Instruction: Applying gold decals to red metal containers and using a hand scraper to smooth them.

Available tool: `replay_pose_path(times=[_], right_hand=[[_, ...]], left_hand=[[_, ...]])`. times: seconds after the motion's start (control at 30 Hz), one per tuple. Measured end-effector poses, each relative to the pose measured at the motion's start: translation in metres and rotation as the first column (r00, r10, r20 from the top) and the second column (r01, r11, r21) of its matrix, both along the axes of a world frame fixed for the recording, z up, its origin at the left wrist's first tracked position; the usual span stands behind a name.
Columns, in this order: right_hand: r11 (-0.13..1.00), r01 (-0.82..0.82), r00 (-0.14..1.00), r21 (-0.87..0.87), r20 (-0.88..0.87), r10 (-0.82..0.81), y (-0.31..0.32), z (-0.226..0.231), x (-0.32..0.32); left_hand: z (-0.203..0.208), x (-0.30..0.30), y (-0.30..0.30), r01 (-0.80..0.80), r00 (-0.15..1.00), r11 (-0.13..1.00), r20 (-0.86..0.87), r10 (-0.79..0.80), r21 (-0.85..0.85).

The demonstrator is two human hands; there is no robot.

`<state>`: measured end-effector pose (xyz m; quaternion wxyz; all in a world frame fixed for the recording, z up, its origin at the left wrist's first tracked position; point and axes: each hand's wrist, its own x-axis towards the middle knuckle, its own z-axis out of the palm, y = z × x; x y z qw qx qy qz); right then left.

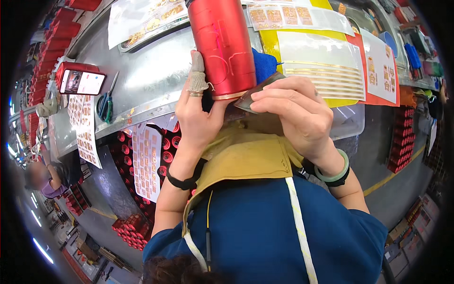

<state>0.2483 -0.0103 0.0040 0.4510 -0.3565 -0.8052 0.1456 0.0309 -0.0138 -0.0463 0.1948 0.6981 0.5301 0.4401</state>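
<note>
A glossy red metal cylinder [222, 45] with raised line patterns lies tilted at the table edge, its near end toward me. My left hand [198, 111] grips it from the left and below; a worn fabric cover wraps one finger. Along the cylinder's near rim runs a thin gold strip [228, 96]. Pinched in the fingers of my right hand [300, 109] is a dark, flat scraper [250, 98], its edge against the rim at the strip's right end. Behind the scraper a blue cloth [265, 65] shows beside the cylinder.
Gold strips [326, 80] lie on a white backing sheet at right, over yellow and red sheets. Sticker sheets [146, 21] sit at the back left. Scissors [105, 104] and a phone [82, 82] rest left. Red cylinders [132, 232] stand below; a person [52, 177] is far left.
</note>
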Motion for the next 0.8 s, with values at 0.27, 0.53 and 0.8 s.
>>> replay_pose_path(times=[0.27,0.53,0.8], right_hand=[[1.000,0.006,1.000,-0.031,-0.016,-0.007,0.000,0.001,-0.001],[0.997,0.000,1.000,-0.076,-0.018,-0.001,0.003,0.001,0.004],[0.992,-0.003,0.998,-0.124,-0.058,-0.004,0.002,-0.002,0.004]], left_hand=[[0.014,0.015,0.022,0.129,0.924,0.933,-0.382,0.009,0.336],[0.003,0.007,-0.002,-0.056,0.997,0.997,-0.044,0.058,0.044],[0.002,0.014,0.007,0.026,0.995,0.977,-0.096,-0.005,0.213]])
